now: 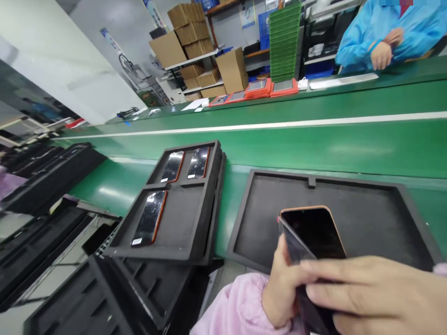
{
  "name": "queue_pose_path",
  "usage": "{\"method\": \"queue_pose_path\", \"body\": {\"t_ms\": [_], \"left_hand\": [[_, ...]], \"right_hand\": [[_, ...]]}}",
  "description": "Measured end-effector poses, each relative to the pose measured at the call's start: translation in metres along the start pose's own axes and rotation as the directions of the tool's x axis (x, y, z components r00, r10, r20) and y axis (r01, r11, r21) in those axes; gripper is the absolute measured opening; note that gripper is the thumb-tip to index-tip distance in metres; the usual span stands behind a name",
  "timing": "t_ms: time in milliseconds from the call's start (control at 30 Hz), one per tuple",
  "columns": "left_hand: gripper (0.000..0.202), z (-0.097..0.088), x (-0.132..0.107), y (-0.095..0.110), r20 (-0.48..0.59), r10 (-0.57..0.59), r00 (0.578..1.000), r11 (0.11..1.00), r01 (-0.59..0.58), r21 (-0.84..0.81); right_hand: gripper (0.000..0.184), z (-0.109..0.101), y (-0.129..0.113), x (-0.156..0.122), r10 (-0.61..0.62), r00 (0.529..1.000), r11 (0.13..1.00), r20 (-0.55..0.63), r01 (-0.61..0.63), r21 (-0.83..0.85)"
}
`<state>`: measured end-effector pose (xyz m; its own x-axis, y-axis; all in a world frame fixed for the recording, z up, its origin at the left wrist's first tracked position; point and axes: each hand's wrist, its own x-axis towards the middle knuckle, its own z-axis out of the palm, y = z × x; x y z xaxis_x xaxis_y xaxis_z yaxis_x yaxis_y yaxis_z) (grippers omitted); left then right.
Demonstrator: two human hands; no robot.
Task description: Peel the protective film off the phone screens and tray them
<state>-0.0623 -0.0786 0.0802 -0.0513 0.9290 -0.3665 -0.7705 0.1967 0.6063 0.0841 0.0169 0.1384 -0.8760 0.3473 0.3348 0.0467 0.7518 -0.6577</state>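
Note:
My left hand (282, 291), in a pink sleeve, is closed around the left side of a smartphone (316, 230) with an orange edge and a dark screen. A clear protective film (296, 241) lies slantwise over the screen, its upper left corner standing off the glass. Over the lower part of the phone, my right hand (373, 293) has its fingers together with the fingertips on the film; its thumb is not clearly seen. Behind and below the phone is a black foam tray (265, 200). To the left, another black tray (181, 223) holds three phones (150, 218), screens up.
A green conveyor belt (244, 144) with a white line crosses the view. More black trays (70, 298) are stacked at the lower left. Red-orange trays (258, 88) lie along the far edge, before shelves with cardboard boxes (190, 28). A person in blue (363, 32) sits opposite, hands together.

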Motion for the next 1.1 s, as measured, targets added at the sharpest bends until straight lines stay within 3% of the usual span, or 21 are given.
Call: {"method": "queue_pose_path", "body": {"t_ms": [100, 167, 300, 400, 600, 700, 767, 867, 933, 1000, 1067, 1100], "left_hand": [[0.052, 0.007, 0.006, -0.01, -0.023, -0.005, 1.0, 0.998, 0.004, -0.066], [0.053, 0.013, 0.015, -0.017, -0.068, -0.024, 0.997, 0.996, 0.017, -0.093], [0.056, 0.031, 0.037, -0.028, -0.13, -0.068, 0.989, 0.989, 0.05, -0.137], [0.052, 0.046, 0.049, -0.033, -0.181, -0.105, 0.978, 0.986, 0.078, -0.148], [0.049, 0.054, 0.059, -0.039, -0.205, -0.098, 0.974, 0.99, 0.074, -0.123], [0.049, 0.051, 0.061, -0.036, -0.164, -0.09, 0.982, 0.992, 0.074, -0.101], [0.052, 0.048, 0.061, -0.034, -0.147, -0.053, 0.988, 0.996, 0.042, -0.08], [0.063, 0.042, 0.062, -0.033, -0.114, -0.047, 0.992, 0.996, 0.038, -0.083], [0.073, 0.039, 0.063, -0.034, -0.065, -0.127, 0.99, 0.985, 0.118, -0.123], [0.068, 0.034, 0.062, -0.036, -0.061, -0.177, 0.982, 0.972, 0.165, -0.169], [0.053, 0.029, 0.059, -0.036, -0.084, -0.212, 0.974, 0.959, 0.191, -0.208], [0.047, 0.026, 0.058, -0.035, -0.088, -0.233, 0.968, 0.952, 0.209, -0.221]], "right_hand": [[0.034, -0.009, 0.009, 0.003, -0.215, 0.964, 0.951, 0.156, 0.243, -0.192], [0.024, -0.015, 0.025, -0.001, -0.237, 0.967, 0.907, 0.096, 0.255, -0.335], [0.024, -0.016, 0.058, -0.014, -0.112, 0.973, 0.932, -0.203, 0.032, -0.361], [0.027, -0.011, 0.066, -0.022, 0.018, 0.917, 0.929, -0.398, -0.163, -0.333], [0.027, -0.008, 0.07, -0.028, 0.136, 0.851, 0.927, -0.507, -0.29, -0.239], [0.026, -0.012, 0.074, -0.029, 0.301, 0.733, 0.926, -0.609, -0.376, 0.005], [0.033, -0.012, 0.074, -0.029, 0.5, 0.651, 0.855, -0.571, -0.474, 0.209], [0.039, -0.011, 0.068, -0.025, 0.703, 0.65, 0.711, -0.289, -0.63, 0.312], [0.04, -0.012, 0.064, -0.021, 0.722, 0.682, 0.666, -0.121, -0.636, 0.389], [0.043, -0.017, 0.063, -0.018, 0.713, 0.7, 0.611, -0.047, -0.588, 0.53], [0.048, -0.028, 0.071, -0.019, 0.726, 0.685, 0.571, -0.06, -0.552, 0.607], [0.052, -0.034, 0.078, -0.021, 0.733, 0.669, 0.591, -0.125, -0.536, 0.603]]}}
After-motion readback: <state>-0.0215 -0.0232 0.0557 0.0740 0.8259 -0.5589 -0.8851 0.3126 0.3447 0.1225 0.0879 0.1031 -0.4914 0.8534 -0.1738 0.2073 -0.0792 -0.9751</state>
